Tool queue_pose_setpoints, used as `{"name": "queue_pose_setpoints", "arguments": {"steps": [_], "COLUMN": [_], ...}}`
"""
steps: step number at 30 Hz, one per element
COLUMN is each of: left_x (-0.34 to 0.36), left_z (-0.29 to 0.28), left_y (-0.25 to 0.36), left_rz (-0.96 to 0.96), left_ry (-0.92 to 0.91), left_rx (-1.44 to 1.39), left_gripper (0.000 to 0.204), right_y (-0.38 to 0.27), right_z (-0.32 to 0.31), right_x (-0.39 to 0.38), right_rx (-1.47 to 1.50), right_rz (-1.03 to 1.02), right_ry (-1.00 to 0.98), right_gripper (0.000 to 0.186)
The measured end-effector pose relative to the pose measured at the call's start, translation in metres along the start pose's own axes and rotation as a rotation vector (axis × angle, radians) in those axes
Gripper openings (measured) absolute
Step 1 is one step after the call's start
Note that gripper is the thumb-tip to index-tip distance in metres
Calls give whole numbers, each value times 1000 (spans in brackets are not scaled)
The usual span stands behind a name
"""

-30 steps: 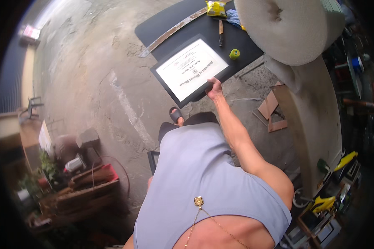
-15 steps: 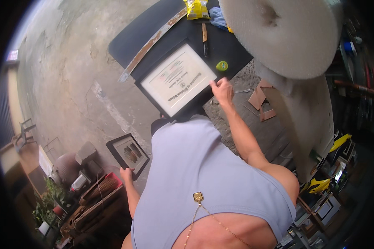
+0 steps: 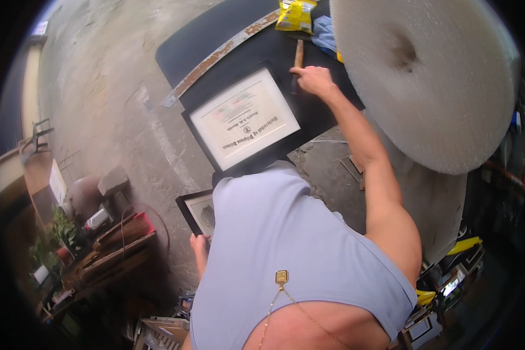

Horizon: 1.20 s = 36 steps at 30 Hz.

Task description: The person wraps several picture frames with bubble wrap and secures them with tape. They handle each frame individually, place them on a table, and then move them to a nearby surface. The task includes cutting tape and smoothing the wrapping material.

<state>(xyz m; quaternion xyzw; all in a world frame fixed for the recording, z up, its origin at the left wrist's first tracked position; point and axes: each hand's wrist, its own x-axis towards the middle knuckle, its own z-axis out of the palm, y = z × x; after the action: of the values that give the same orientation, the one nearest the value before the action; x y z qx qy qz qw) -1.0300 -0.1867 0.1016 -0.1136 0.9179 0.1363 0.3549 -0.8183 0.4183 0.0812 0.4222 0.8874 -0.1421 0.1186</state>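
Note:
Out at my left side, my left hand (image 3: 200, 242) grips the edge of a dark-framed picture (image 3: 202, 214), partly hidden behind my shirt. In front of me a black-framed certificate (image 3: 245, 119) lies face up on a dark surface, turned upside down to me. My right hand (image 3: 313, 79) reaches past it, its fingers closed over the handle of a hammer (image 3: 298, 53) with a wooden shaft and dark lower grip. The small green round tin seen earlier is out of sight, apparently behind my right hand or wrist.
A large roll of bubble wrap (image 3: 426, 81) stands at the right of the dark table (image 3: 216, 44). At the far edge lie a yellow packet (image 3: 296, 14), a blue cloth (image 3: 324, 34) and a worn metal strip (image 3: 227, 52). Wood planks (image 3: 116, 245) are piled at the left.
My right hand has left the certificate frame's corner and moved up to the hammer. My left hand has drawn the framed picture closer to my body. The view has shifted slightly.

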Motion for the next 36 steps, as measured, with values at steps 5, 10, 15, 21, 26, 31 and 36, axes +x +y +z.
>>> {"name": "queue_pose_setpoints", "arguments": {"steps": [5, 10, 15, 21, 26, 31, 36], "left_x": [-36, -57, -61, -68, -77, -68, -26], "left_z": [41, 60, 62, 57, 52, 43, 41], "left_y": [-37, -40, -32, -28, -17, 13, -20], "left_rz": [-85, -82, -44, -3, 63, 160, 57], "left_ry": [17, -8, -18, -4, 4, -23, -90], "left_rx": [-119, -190, -228, -325, -456, -565, -393], "left_gripper": [28, 24, 21, 18, 17, 19, 19], "right_y": [65, 0, -116, -105, -55, -19, 20], "right_z": [-30, -48, -32, -20, -37, -43, -50], "right_x": [3, 1, -14, -39, -43, -31, -19], "right_rx": [23, 172, 318, 172, 66, -73, 105], "right_rz": [91, 101, -417, -443, -386, -320, -271], "right_ry": [-14, -11, -31, -183, -135, -98, -20], "right_gripper": [27, 35, 46, 73, 87, 89, 75]}}
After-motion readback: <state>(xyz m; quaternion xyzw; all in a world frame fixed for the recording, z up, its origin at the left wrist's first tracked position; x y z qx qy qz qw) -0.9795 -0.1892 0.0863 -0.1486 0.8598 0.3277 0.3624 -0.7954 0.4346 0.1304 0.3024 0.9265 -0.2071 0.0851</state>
